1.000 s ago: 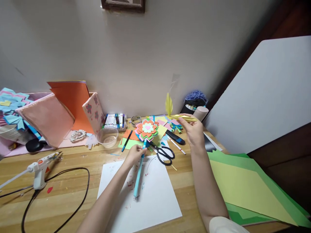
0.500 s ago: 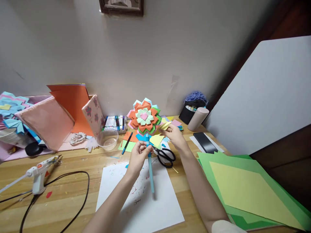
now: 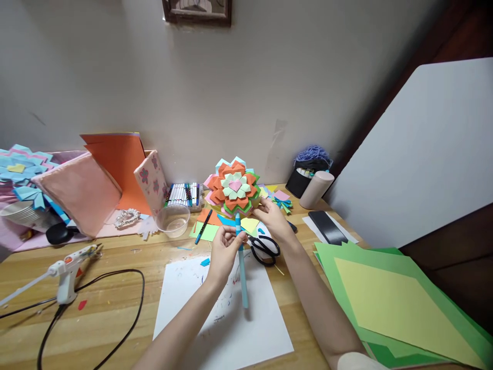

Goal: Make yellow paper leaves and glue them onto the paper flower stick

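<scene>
A layered paper flower [image 3: 235, 186] stands upright, with orange, pale green, pink and blue petals round a pink heart. Its light-blue rolled paper stem [image 3: 243, 280] is pinched in my left hand [image 3: 226, 246] just below the bloom. My right hand [image 3: 272, 218] is at the flower's lower right edge, fingertips closed on a yellow paper piece [image 3: 256, 202] mostly hidden behind the petals. Black-handled scissors [image 3: 265, 250] lie between my hands on the table, partly covered by the left fingers.
A white sheet [image 3: 223, 329] lies below the stem. To the left are a glue gun [image 3: 69, 275] with its looping cable, a clear bowl [image 3: 173, 221] and markers [image 3: 183, 194]. Green and yellow paper [image 3: 389, 293], a phone [image 3: 327, 227] and a pinkish cylinder [image 3: 317, 189] are on the right.
My right hand has brought the yellow paper left against the back of the flower, where it now mostly disappears. My left hand keeps its hold on the stem. The view has shifted slightly.
</scene>
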{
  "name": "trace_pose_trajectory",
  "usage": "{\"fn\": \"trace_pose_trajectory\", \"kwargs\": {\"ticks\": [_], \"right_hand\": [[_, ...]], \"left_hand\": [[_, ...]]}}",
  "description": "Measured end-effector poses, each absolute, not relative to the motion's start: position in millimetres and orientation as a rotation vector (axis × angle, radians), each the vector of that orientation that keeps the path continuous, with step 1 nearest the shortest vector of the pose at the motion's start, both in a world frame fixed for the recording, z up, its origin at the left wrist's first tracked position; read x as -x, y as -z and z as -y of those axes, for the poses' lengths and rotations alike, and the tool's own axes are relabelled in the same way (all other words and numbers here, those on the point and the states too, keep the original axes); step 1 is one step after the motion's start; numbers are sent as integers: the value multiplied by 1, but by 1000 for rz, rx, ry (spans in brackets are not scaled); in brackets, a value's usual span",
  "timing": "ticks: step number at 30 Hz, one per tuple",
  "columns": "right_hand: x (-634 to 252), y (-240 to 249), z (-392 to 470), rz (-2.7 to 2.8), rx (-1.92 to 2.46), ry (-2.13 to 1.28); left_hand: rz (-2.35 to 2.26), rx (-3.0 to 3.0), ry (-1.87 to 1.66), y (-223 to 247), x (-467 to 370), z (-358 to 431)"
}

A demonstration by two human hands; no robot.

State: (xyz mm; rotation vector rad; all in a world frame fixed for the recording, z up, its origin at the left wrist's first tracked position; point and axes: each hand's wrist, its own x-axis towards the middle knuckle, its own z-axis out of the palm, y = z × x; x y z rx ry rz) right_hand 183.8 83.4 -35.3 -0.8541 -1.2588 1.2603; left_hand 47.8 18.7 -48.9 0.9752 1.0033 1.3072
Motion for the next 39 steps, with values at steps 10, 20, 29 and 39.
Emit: {"fn": "trace_pose_trajectory", "kwargs": {"ticks": [10,20,29,39], "right_hand": [[-174,32,-80,1204,816,-1321],[-173,32,-81,1206,839,-1316],[-167,31,-79,1201,819,-1343],[-165,27,-73,1233,843,-1344]], "left_hand": [[-984,-1082,-1323,52,-40,-25],[-977,-1087,-1335,50,-40,-23],[-1000,-1056,-1335,51,-40,-25],[-1007,-1022,-1373,48,-38,-25]]}}
